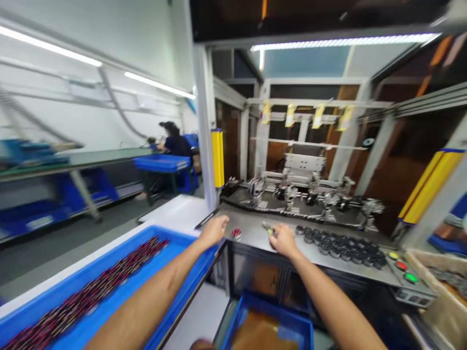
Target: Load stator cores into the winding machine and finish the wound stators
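Observation:
My left hand [215,229] is over the left end of the metal work surface [255,239], fingers curled together; whatever it may hold is hidden. Just right of it, a small round part with red and black on top [236,234] lies on the metal. My right hand [282,238] is closed on a small yellow-green tool [269,230] whose metal tip points left, toward the back. Right of that hand, several black round parts [339,245] lie in rows along the surface.
A blue tray [160,232] with many red and black pieces is at left. Behind the surface stands a machine fixture [304,167] between yellow side bars. A button box [412,287] and a bin [419,260] are at right. A blue crate [310,330] is below. A person [175,143] sits farther back.

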### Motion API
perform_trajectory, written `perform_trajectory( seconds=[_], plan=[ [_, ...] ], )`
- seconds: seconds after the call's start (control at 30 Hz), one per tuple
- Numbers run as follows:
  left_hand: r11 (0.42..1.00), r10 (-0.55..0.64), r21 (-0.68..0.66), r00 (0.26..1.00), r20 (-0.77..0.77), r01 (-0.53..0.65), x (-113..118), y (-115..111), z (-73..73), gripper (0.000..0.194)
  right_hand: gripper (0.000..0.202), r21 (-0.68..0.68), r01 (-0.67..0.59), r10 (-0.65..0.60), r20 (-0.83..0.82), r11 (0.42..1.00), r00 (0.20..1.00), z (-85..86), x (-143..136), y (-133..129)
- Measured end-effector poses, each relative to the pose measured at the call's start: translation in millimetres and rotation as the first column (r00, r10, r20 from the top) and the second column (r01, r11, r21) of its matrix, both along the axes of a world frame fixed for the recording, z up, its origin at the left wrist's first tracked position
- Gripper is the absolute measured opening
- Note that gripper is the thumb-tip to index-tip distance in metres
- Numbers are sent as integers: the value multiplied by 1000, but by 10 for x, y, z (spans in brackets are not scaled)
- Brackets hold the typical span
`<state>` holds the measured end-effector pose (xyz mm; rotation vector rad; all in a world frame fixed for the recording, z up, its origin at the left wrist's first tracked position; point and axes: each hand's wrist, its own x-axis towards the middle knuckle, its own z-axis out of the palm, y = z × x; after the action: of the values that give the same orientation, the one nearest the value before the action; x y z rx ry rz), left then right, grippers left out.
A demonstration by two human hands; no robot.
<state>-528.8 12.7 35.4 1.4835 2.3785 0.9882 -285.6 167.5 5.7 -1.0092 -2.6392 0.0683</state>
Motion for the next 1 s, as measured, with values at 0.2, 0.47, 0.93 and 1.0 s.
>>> perform_trajectory(
  seconds=[0.2,0.47,0.93,1.0],
  plan=[
    [977,-194,-35,943,272,212,87,304,-43,59,30,-18,11,-12,-89,1000,996,-60,25,14],
    [946,-282,26,785,551,322,-40,333,-164,75,33,-88,-19,7,-140,996,990,-221,-11,130],
    [767,-383,640,833,401,44,1430,-641,-58,66,33,-246,-362,147,-608,899,780,222,273,-437],
    [688,-378,723,883,279,66,1647,-952,-96,65,37,-313,-481,164,-675,819,719,273,504,-786]
  ],
)
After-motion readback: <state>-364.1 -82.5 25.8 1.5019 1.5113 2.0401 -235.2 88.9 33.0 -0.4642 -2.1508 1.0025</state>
